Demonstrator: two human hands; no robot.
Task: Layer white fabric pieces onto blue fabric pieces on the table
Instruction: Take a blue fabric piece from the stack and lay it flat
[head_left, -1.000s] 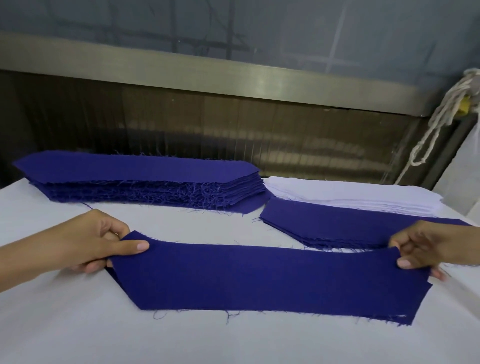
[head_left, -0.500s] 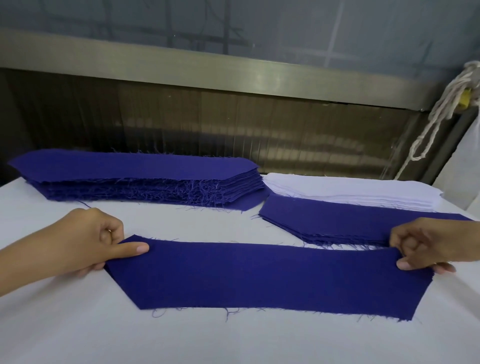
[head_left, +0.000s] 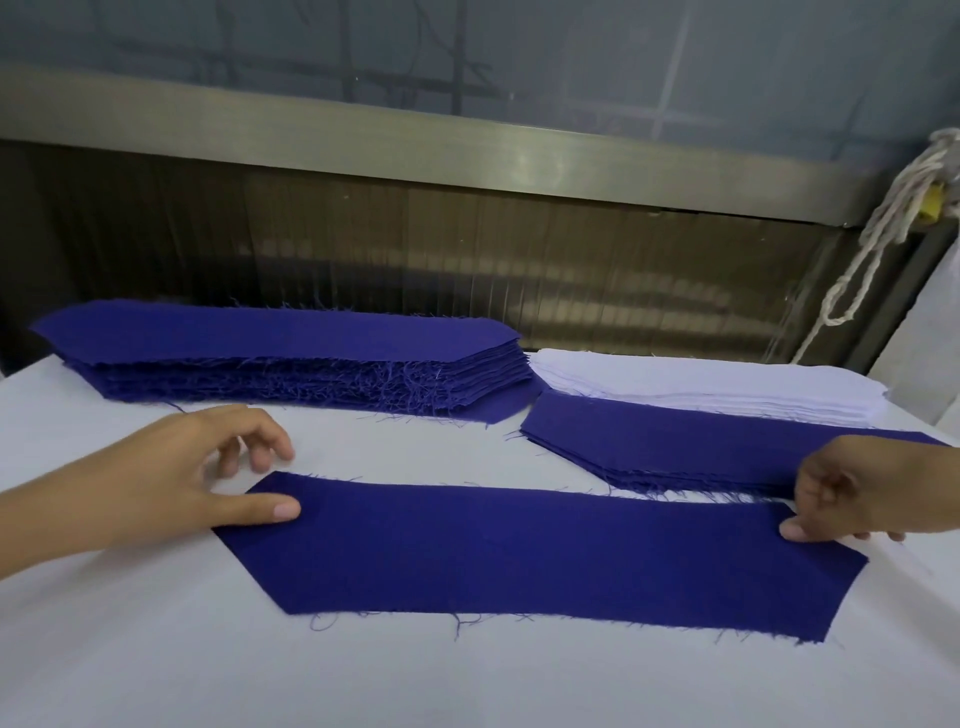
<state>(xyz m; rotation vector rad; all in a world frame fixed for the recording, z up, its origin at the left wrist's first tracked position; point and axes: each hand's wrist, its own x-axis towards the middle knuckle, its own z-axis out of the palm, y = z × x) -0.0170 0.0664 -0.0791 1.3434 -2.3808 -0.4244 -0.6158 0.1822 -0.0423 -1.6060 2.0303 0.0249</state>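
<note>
A single blue fabric piece (head_left: 540, 556) is laid flat on the white table (head_left: 467, 680), near the viewer, with its long sides running left to right and its ends cut on a slant. Frayed threads are seen along its near edge.

The left hand (head_left: 171, 483) is placed at the left end of the piece. Its thumb (head_left: 270, 512) is stretched out and laid on the cloth just inside the far left corner. The other fingers (head_left: 260, 447) are spread and loosely bent, lifted off the cloth beyond its far edge, and nothing is gripped by them.

The right hand (head_left: 872, 488) is placed at the far right corner of the piece. Its thumb tip is set on the cloth there, while the other fingers are curled in above the corner. Whether the cloth is pinched from beneath cannot be told.

Farther back on the left, a tall stack of blue pieces (head_left: 291, 358) is seen, well apart from the single piece. On the right, a lower stack of blue pieces (head_left: 701, 447) is set just beyond the single piece's far edge, and it is partly covered by the right hand. Directly behind it, and touching it, a stack of white pieces (head_left: 701, 389) is kept. No white piece is laid on the single blue one.
</note>
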